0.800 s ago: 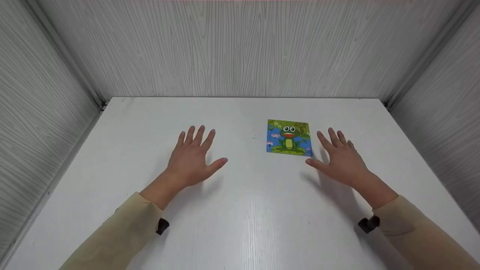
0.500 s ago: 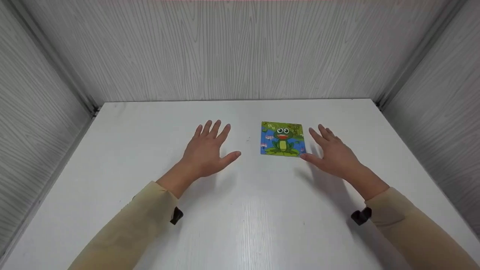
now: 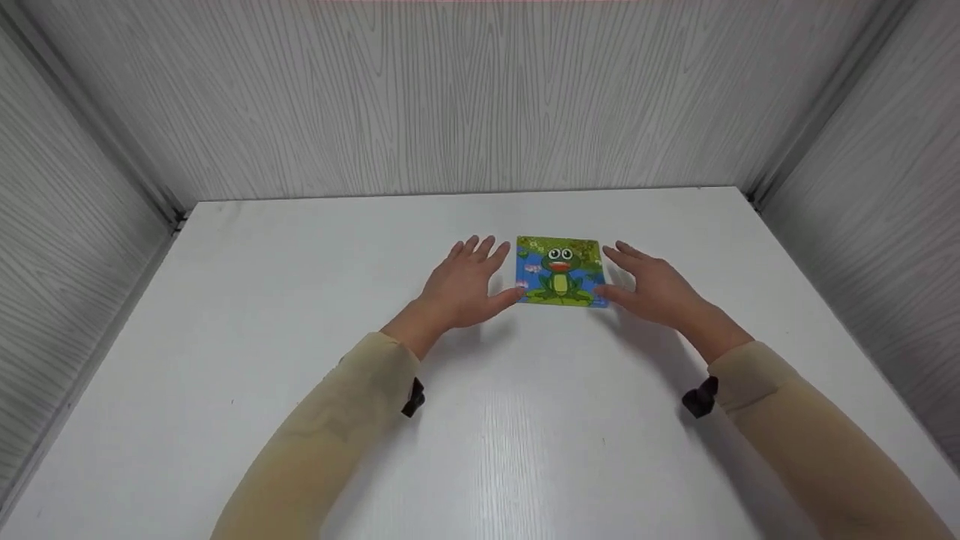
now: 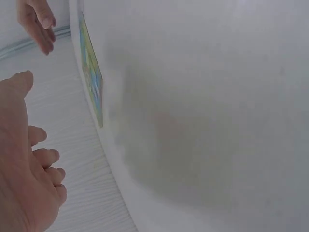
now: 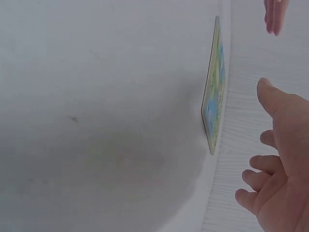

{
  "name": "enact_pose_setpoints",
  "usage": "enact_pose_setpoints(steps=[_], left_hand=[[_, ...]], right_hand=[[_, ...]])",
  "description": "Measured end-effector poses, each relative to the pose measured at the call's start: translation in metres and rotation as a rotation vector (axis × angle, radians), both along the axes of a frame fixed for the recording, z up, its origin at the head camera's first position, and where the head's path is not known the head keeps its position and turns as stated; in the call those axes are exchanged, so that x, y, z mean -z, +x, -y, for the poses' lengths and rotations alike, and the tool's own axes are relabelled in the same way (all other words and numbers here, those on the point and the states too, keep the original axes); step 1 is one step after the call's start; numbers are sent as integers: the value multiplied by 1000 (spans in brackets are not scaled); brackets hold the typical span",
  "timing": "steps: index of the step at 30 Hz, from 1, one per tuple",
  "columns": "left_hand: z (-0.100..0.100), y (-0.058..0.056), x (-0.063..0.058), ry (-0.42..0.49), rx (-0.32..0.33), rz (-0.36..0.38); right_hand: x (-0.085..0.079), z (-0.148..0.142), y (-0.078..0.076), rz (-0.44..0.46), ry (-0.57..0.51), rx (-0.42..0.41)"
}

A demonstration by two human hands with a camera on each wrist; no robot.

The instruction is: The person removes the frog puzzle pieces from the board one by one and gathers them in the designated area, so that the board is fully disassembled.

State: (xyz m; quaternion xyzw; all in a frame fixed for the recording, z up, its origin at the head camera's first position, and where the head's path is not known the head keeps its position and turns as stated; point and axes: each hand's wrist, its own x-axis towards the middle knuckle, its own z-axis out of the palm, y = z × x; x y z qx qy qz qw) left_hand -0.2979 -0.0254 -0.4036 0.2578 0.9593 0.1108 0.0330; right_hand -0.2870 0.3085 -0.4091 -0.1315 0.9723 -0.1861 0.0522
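A thin square picture board (image 3: 560, 274) with a green cartoon frog on it lies flat on the white table (image 3: 480, 420). To its left, my left hand (image 3: 466, 289) is spread with the thumb tip overlapping the board's lower left edge in the head view. On the other side my right hand (image 3: 654, 289) has its fingers extended, thumb tip over the lower right corner. Both wrist views show the board (image 4: 91, 72) edge-on, with a gap between it and the left hand (image 4: 29, 159) and likewise the right hand (image 5: 285, 159). Neither hand holds anything.
A grey wood-grain panel (image 3: 465, 97) stands along the table's back edge. Similar panels rise at the left (image 3: 60, 247) and right (image 3: 862, 202). Each sleeve cuff has a small black device (image 3: 700, 397) under it.
My left hand has moved right, up to the board's left side. My right hand has come slightly left, closer to its right side. The view has shifted a little; the board lies as before.
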Motion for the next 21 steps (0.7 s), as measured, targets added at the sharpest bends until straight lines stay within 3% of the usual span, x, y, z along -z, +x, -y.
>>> enact_pose_setpoints(steps=[11,16,21], left_hand=[[-31,-20,20,-10,47,61],[-37,-22,25,-38,75,82],[-39,-18,30,-29,54,148]], right_hand=[[17,9,-23,45,8,-26],[23,14,-25,98,-21,-8],[26,16,-24,130,-20,8]])
